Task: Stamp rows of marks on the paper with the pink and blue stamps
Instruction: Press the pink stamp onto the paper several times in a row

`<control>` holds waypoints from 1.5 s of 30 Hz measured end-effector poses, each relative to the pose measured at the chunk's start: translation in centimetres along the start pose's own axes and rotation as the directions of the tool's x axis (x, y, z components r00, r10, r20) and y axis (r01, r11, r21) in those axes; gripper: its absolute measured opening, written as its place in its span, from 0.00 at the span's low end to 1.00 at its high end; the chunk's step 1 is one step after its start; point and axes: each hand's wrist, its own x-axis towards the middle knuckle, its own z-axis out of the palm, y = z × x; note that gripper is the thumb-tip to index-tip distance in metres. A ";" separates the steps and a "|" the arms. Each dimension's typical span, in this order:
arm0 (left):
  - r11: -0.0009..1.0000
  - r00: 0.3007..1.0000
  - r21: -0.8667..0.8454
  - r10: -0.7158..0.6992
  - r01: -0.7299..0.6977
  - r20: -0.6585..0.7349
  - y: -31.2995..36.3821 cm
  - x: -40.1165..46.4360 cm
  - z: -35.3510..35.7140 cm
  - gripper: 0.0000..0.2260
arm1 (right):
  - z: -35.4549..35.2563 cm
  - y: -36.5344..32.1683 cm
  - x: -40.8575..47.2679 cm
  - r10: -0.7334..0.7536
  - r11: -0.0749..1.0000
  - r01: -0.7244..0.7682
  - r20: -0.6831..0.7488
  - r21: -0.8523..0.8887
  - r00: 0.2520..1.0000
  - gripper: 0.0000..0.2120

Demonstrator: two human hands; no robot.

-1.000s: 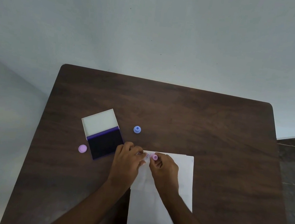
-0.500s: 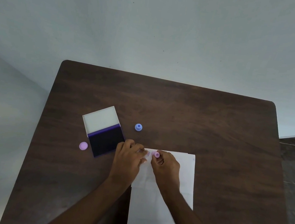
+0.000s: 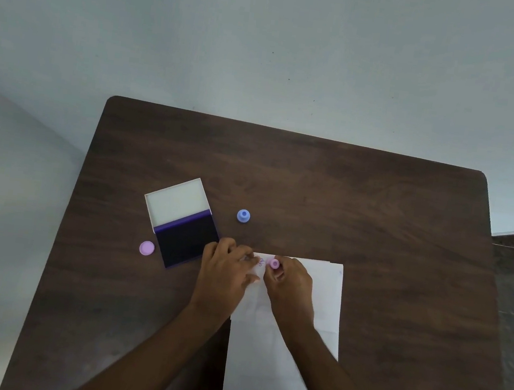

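Observation:
A white sheet of paper (image 3: 317, 299) lies on the dark wooden table (image 3: 345, 205), reaching the near edge. My right hand (image 3: 291, 285) pinches a small pink stamp (image 3: 274, 263) upright on the paper's top left part. Just left of it a faint pink mark (image 3: 261, 262) shows on the paper. My left hand (image 3: 226, 272) lies flat, its fingers pressing the paper's top left corner. The blue stamp (image 3: 243, 215) stands alone on the table beyond the paper.
An open ink pad (image 3: 184, 237) with a dark purple pad and a white lid (image 3: 178, 203) sits left of my left hand. A pink round cap (image 3: 146, 248) lies left of the pad. A pale wall rises behind the table.
The pink stamp in my right hand has shifted slightly to the right, uncovering a pink mark on the paper. My left hand stays on the corner. The camera view has drifted a little.

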 end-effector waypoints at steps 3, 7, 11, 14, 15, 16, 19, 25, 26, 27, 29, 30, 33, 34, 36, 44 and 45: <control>1.000 1.000 0.003 0.002 -0.002 0.000 0.1 -0.1 -0.1 0.22 | 0.0 0.0 -0.3 -0.023 1.000 0.023 -0.041 0.000 0.999 0.21; 1.000 1.000 0.023 0.007 -0.007 0.016 0.5 -0.1 -0.3 0.24 | -0.4 0.1 -0.4 -0.021 1.000 0.021 -0.018 -0.001 1.000 0.21; 0.999 1.000 0.053 -0.010 0.008 0.025 0.8 -0.2 -0.3 0.25 | -0.5 0.2 -0.7 -0.045 0.999 0.045 -0.034 0.021 0.998 0.20; 0.998 1.000 0.058 -0.013 0.011 0.020 1.1 -0.3 -0.3 0.25 | -0.7 -0.1 -0.8 -0.046 0.998 0.047 -0.026 0.034 0.999 0.20; 0.998 1.000 0.054 -0.019 0.018 0.019 1.2 -0.4 -0.4 0.25 | -0.9 -0.2 -0.9 -0.041 0.999 0.042 -0.020 0.026 0.999 0.20; 0.998 1.000 0.049 -0.026 0.025 0.017 1.3 -0.4 -0.4 0.25 | -1.2 -0.3 -1.1 -0.048 0.999 0.048 -0.034 0.010 0.998 0.20; 0.999 0.999 0.021 -0.039 0.039 -0.007 1.5 -0.4 -0.3 0.24 | -2.5 0.0 -2.4 -0.149 0.986 0.163 -0.246 0.035 0.958 0.15; 0.999 0.999 0.027 -0.037 0.037 -0.021 1.5 -0.3 -0.3 0.23 | -4.6 0.3 -4.2 -0.202 0.955 0.280 -0.475 0.099 0.856 0.10; 0.999 0.999 0.025 -0.039 0.040 -0.026 1.6 -0.3 -0.3 0.23 | -4.7 0.3 -4.2 -0.198 0.956 0.275 -0.472 0.100 0.859 0.10; 0.999 0.999 0.026 -0.041 0.041 -0.028 1.6 -0.3 -0.2 0.23 | -4.8 0.4 -4.2 -0.192 0.957 0.270 -0.466 0.107 0.864 0.09; 0.999 0.999 0.031 -0.036 0.036 -0.022 1.7 -0.3 -0.2 0.23 | -4.5 0.6 -4.2 -0.176 0.957 0.260 -0.453 0.131 0.874 0.08; 0.999 0.999 0.032 -0.030 0.031 -0.021 1.7 -0.3 -0.1 0.23 | -4.4 0.6 -4.2 -0.167 0.957 0.253 -0.444 0.143 0.880 0.08; 1.000 0.999 0.018 -0.024 0.025 -0.029 1.6 -0.2 0.0 0.23 | -4.1 0.5 -4.3 -0.166 0.950 0.264 -0.449 0.165 0.878 0.07; 1.000 0.999 0.009 -0.022 0.022 -0.033 1.6 -0.3 0.0 0.23 | -4.1 0.5 -4.4 -0.168 0.947 0.272 -0.456 0.171 0.874 0.06; 0.999 0.999 -0.030 -0.014 0.013 -0.050 1.7 -0.3 0.0 0.23 | -4.3 0.5 -4.4 -0.168 0.940 0.285 -0.470 0.189 0.866 0.04; 0.983 0.953 -0.173 -0.111 0.063 -0.282 -0.1 -2.5 -1.0 0.16 | -4.8 0.6 -4.7 -0.145 0.924 0.278 -0.432 0.262 0.890 0.05; 0.978 0.949 -0.190 -0.140 0.088 -0.284 -0.5 -2.9 -1.0 0.14 | -4.6 0.4 -4.8 -0.156 0.918 0.285 -0.410 0.275 0.898 0.05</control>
